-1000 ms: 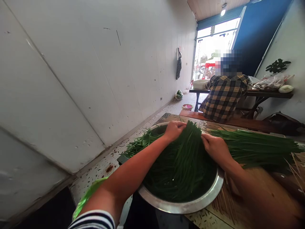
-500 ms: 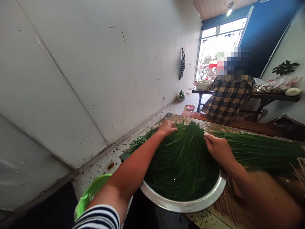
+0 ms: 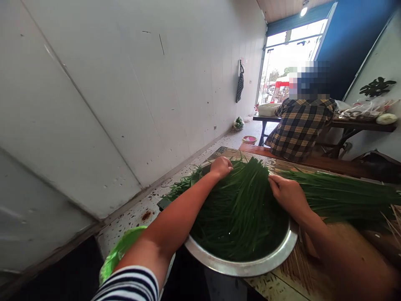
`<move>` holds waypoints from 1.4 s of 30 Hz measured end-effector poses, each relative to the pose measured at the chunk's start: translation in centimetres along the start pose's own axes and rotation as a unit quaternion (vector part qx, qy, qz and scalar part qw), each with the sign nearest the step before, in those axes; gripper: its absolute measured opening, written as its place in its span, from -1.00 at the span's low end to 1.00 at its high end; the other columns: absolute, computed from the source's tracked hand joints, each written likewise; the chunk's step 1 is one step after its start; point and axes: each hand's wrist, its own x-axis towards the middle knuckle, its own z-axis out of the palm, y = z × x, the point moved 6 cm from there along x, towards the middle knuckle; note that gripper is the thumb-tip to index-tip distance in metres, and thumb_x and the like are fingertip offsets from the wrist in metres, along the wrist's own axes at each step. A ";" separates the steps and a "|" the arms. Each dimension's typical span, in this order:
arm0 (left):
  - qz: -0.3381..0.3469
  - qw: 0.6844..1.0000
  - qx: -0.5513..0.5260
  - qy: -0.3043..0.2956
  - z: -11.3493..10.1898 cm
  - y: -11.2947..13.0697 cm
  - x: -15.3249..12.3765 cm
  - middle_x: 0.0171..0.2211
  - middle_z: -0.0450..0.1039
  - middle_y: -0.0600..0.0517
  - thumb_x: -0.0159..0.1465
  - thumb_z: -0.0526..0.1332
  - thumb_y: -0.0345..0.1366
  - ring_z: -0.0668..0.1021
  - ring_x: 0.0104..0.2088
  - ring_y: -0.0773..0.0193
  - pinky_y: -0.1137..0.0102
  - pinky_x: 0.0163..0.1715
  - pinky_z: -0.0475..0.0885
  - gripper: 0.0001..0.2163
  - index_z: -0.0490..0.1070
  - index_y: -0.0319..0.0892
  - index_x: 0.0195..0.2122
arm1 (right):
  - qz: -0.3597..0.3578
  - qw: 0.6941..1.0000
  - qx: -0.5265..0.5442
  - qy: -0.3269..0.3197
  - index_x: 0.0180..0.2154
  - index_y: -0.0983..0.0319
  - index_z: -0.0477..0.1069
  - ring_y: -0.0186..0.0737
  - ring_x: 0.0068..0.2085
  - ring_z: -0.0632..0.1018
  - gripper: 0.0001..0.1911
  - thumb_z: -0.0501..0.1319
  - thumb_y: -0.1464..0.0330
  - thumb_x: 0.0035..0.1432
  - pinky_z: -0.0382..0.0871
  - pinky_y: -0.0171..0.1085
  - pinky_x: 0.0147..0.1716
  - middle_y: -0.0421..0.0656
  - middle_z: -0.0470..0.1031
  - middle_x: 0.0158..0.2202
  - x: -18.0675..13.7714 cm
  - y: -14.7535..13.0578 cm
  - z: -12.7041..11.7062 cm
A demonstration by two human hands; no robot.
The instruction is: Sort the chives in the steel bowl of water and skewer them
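Note:
A wide metal basin (image 3: 241, 267) holds a mass of long, dark green garlic chives (image 3: 247, 205). At the basin's far left side, my left hand (image 3: 222, 167) is closed, fingers curled on chive blades. Across from it, my right hand (image 3: 288, 193) pinches with thumb and forefinger at the right edge of the fanned bunch, beside the basin's right side. What lies inside each grip is mostly hidden by the fingers. More chives (image 3: 344, 194) lie in a long pile to the right of the basin.
Thin wooden skewers (image 3: 297, 267) lie right of the basin. A bin with a green bag (image 3: 117, 251) stands below my left arm. Ahead, a person in a plaid shirt (image 3: 303, 125) sits on a wooden bench (image 3: 338, 165). A white wall (image 3: 125, 83) runs along the left.
The view has shifted very slightly. Both hands keep nearly the same places and grips, and the chives look almost unchanged.

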 end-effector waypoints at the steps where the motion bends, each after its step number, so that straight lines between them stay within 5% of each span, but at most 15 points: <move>1: -0.007 1.000 -0.006 0.004 -0.2 0.0 -0.1 -0.30 0.56 -0.03 0.09 0.21 -0.32 0.53 -0.30 0.28 0.48 -0.30 0.38 -0.81 0.57 -0.21 -0.30 | 0.002 1.000 -0.001 -0.003 -0.20 0.23 0.52 -0.12 -0.30 0.59 -0.68 0.02 0.32 0.19 0.32 -0.28 -0.37 -0.07 0.60 -0.27 0.0 0.0 0.0; 9: -0.014 0.994 -0.088 0.065 -0.8 -0.7 0.3 -0.39 0.56 -0.06 0.14 0.14 -0.35 0.52 -0.38 0.30 0.46 -0.30 0.38 -0.78 0.56 -0.27 -0.30 | 0.019 0.999 -0.018 -0.033 -0.18 0.23 0.51 -0.12 -0.27 0.59 -0.68 0.02 0.32 0.21 0.32 -0.29 -0.35 -0.06 0.59 -0.25 0.0 -0.3 -0.1; 19: -0.049 0.916 -0.397 -0.010 0.2 1.6 -0.7 -0.43 0.52 -0.06 0.16 0.12 -0.44 0.36 -0.60 0.51 0.57 -0.60 0.25 -0.74 0.46 -0.40 -0.15 | 0.015 0.999 -0.003 -0.030 -0.19 0.23 0.51 -0.11 -0.24 0.59 -0.68 0.01 0.32 0.21 0.34 -0.27 -0.32 -0.07 0.59 -0.22 -0.1 -0.1 0.1; 29: -0.024 0.893 -0.449 -0.011 0.6 1.8 -0.6 -0.49 0.49 -0.02 0.13 0.17 -0.42 0.37 -0.59 0.50 0.54 -0.57 0.27 -0.78 0.47 -0.39 -0.21 | 0.016 1.000 -0.003 -0.020 -0.18 0.22 0.52 -0.13 -0.26 0.59 -0.69 0.02 0.33 0.20 0.35 -0.29 -0.35 -0.08 0.59 -0.25 -0.1 -0.3 -0.1; 42: 0.005 0.902 -0.432 0.004 0.5 2.6 -0.8 -0.47 0.51 -0.04 0.11 0.18 -0.42 0.36 -0.60 0.51 0.56 -0.57 0.28 -0.76 0.50 -0.37 -0.21 | 0.019 0.999 0.001 -0.030 -0.18 0.22 0.51 -0.14 -0.27 0.59 -0.67 0.00 0.33 0.21 0.34 -0.29 -0.33 -0.08 0.59 -0.24 -0.1 -0.2 0.1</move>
